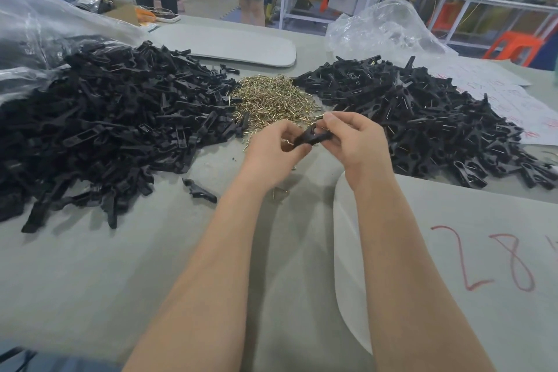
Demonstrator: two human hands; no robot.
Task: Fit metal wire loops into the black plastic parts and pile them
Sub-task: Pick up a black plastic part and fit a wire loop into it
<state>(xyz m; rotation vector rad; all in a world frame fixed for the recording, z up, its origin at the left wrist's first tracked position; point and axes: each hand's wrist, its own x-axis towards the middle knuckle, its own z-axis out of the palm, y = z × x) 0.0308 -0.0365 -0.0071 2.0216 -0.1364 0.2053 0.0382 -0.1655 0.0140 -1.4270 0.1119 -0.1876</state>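
The part (314,137) is small, matte black plastic with a hole near its middle. The left hand (271,154) and right hand (354,142) are close together, each pinching one end, just in front of the wire pile (271,100). A left heap (105,124) and right heap (422,118) of black parts flank that pile on the grey tabletop (90,266). An orange stool (513,47) stands beyond it. The part's long axis runs roughly left to right.
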